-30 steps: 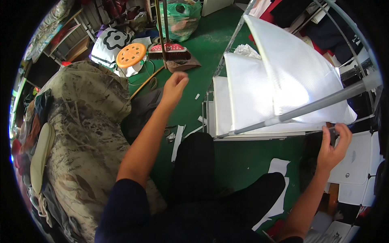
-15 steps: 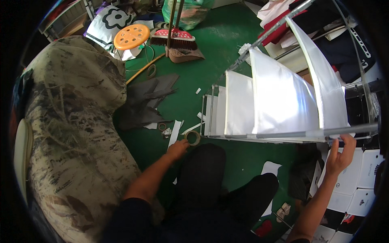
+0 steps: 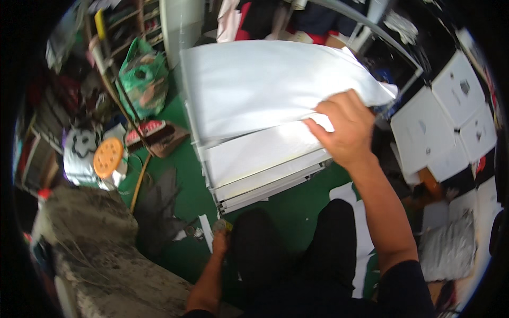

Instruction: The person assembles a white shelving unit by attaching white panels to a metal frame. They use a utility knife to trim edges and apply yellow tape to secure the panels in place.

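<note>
A rack [image 3: 193, 127] with a thin metal-tube frame and white sheet-like shelves stands in front of me. My right hand [image 3: 347, 130] reaches up to its top white shelf sheet [image 3: 265, 79], fingers curled over the sheet's near right edge and thumb below. Lower white shelves [image 3: 265, 159] are stacked under that sheet. Down by my left knee, my left hand [image 3: 220, 244] is closed on a roll of tape [image 3: 221, 226], just below the rack's lower left corner. Motion blurs the left fingers somewhat.
A camouflage-covered seat [image 3: 95, 238] fills the lower left. Dark cloth scraps [image 3: 159, 201] and a white strip [image 3: 205, 233] lie on the green floor. Beyond are an orange stool [image 3: 108, 157], a dustpan [image 3: 168, 139] and a green bag [image 3: 143, 79]. White boxes [image 3: 427, 132] stand right.
The view has turned to the right. My right hand has moved from the rack's tube onto the top white sheet. The tape roll is now off the floor in my left hand.
</note>
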Motion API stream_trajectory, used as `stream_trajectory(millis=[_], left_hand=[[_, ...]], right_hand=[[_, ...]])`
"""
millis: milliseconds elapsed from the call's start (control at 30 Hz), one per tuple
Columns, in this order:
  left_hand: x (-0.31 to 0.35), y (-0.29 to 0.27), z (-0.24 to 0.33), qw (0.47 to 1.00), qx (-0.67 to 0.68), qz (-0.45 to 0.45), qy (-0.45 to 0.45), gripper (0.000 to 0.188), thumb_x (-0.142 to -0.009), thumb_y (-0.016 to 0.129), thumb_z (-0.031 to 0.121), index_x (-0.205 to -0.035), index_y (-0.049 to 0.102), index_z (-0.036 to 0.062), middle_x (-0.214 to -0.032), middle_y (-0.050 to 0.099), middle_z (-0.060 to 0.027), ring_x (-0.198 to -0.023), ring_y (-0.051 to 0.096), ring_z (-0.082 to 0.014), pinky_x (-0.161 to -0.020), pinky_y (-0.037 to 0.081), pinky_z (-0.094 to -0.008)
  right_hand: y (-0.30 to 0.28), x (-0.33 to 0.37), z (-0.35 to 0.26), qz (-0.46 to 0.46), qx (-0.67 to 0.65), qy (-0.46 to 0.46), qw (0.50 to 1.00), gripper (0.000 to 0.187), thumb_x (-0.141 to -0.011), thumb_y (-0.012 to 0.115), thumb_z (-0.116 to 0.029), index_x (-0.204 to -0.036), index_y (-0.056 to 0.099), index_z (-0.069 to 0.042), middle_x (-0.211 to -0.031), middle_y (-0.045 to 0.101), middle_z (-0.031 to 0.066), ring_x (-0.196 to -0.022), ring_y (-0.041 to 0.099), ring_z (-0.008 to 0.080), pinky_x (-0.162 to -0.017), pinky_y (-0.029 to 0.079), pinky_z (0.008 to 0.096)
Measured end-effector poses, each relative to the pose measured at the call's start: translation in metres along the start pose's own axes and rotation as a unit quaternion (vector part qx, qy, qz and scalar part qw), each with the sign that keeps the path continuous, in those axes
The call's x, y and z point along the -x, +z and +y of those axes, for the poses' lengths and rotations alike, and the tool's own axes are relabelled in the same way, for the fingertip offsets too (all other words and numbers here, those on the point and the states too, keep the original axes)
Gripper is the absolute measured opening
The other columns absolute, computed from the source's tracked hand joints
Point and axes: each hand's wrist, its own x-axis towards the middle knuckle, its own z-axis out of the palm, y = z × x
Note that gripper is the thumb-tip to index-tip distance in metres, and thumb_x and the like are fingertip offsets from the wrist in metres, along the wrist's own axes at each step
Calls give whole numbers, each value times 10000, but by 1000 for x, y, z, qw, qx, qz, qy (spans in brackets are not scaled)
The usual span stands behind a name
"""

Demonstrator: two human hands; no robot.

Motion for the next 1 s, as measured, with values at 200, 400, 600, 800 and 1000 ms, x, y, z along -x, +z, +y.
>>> stream_trajectory(millis=[200, 400, 600, 800, 1000], left_hand=[[9, -42, 62, 995, 61, -3, -81, 213, -892, 720, 112, -1087, 715, 26, -1038, 708, -197, -970, 698, -375, -862, 545, -461], [27, -69, 59, 975, 197, 85, -58, 153, -901, 716, 73, -1042, 701, 13, -1002, 695, -181, -920, 697, -348, -826, 539, -451], [18, -119, 118, 986, 51, 158, 15, 149, -876, 742, 79, -995, 682, 12, -997, 661, -189, -912, 675, -388, -815, 534, -468], [18, -161, 182, 979, 27, 185, 81, 144, -866, 750, 98, -981, 687, 38, -976, 667, -188, -908, 677, -399, -779, 535, -478], [26, -157, 193, 981, 46, 166, 88, 124, -861, 747, 97, -938, 681, 25, -935, 666, -187, -850, 678, -395, -744, 531, -473]], right_hand=[[8, -17, -42, 58, -3, 34, 998, 230, -690, 816, -176, -743, 601, -114, -800, 515, 26, -807, 540, 210, -608, 466, 326], [-33, 40, -13, 107, -110, 136, 979, 187, -758, 814, -136, -838, 655, -80, -900, 613, 70, -891, 618, 259, -657, 535, 355], [-97, 123, 91, 31, 76, 329, 941, 392, -826, 784, -88, -1205, 684, -85, -1329, 588, 133, -1133, 648, 338, -928, 539, 433], [-107, 130, 130, -68, 119, 285, 949, 368, -822, 781, -62, -1179, 699, -92, -1478, 527, 116, -1174, 643, 341, -936, 560, 443], [-105, 132, 152, -48, 168, 272, 946, 233, -818, 805, -105, -1039, 730, -104, -1201, 592, 72, -937, 692, 306, -769, 573, 440]])
